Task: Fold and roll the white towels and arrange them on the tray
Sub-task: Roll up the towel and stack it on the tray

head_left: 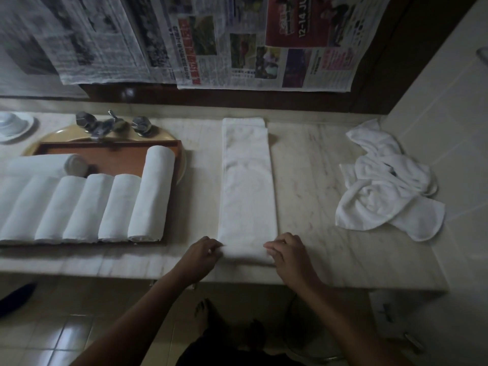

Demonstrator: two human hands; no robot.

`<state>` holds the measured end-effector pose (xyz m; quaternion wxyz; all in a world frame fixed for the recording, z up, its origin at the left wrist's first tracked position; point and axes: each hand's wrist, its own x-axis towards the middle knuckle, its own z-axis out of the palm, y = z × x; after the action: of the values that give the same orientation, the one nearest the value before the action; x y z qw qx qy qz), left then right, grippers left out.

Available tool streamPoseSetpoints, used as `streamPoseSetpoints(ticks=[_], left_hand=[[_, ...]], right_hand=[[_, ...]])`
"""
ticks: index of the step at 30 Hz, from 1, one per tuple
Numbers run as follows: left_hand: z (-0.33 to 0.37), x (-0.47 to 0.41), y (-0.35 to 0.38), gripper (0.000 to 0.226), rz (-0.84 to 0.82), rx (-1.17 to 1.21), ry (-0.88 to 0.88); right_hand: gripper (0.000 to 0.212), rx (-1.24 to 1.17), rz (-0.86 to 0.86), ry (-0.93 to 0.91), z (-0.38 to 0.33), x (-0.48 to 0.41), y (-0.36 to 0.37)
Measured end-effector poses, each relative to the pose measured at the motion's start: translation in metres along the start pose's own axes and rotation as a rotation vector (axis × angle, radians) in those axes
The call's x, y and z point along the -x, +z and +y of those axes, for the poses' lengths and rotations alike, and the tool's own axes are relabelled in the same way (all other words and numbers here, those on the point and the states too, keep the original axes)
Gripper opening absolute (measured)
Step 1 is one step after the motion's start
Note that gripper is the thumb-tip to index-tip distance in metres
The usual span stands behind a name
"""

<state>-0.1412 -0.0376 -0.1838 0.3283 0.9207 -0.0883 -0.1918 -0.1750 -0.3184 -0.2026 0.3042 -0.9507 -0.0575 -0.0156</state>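
Observation:
A white towel [247,186] lies folded into a long narrow strip on the marble counter, running away from me. Its near end is curled over into a small roll. My left hand [203,253] pinches the left side of that roll, and my right hand [286,250] grips its right side. On the left, a brown wooden tray [111,157] holds several rolled white towels [151,194] side by side, with one more roll [52,165] lying across behind them. A heap of loose white towels [383,180] sits at the right end of the counter.
The tray rests over a beige sink [169,138] with chrome taps [113,125]. A white dish [13,125] stands at the far left. Newspapers [237,43] hang on the wall behind. A tiled wall [449,114] bounds the counter on the right. My bare feet are on the floor below.

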Motion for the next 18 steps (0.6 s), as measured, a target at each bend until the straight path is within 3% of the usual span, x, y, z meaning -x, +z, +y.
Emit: streamPoseSetpoints(ticks=[3,9,11,13,16,18], left_hand=[[0.003,-0.003,-0.004,0.023,-0.024,0.037,-0.025],[0.009,-0.002,-0.008,0.023,-0.001,0.244,-0.205],[0.017,0.004,0.001,0.034,0.177,0.046,-0.129],[0.024,0.014,0.023,0.054,0.303,-0.286,0.108],[0.031,0.021,0.061,0.077,0.216,-0.574,0.332],[0.027,0.015,0.073,0.081,0.207,-0.639,0.348]], right_hand=[[0.057,0.106,0.064,-0.132,-0.018,0.009,0.008],[0.051,0.273,0.053,-0.217,-0.028,0.031,0.026],[0.052,0.324,0.006,-0.212,-0.027,0.03,0.03],[0.055,0.34,-0.034,-0.19,-0.024,0.028,0.032],[0.06,0.334,-0.11,-0.193,-0.02,0.022,0.031],[0.062,0.35,-0.158,-0.2,-0.019,0.016,0.028]])
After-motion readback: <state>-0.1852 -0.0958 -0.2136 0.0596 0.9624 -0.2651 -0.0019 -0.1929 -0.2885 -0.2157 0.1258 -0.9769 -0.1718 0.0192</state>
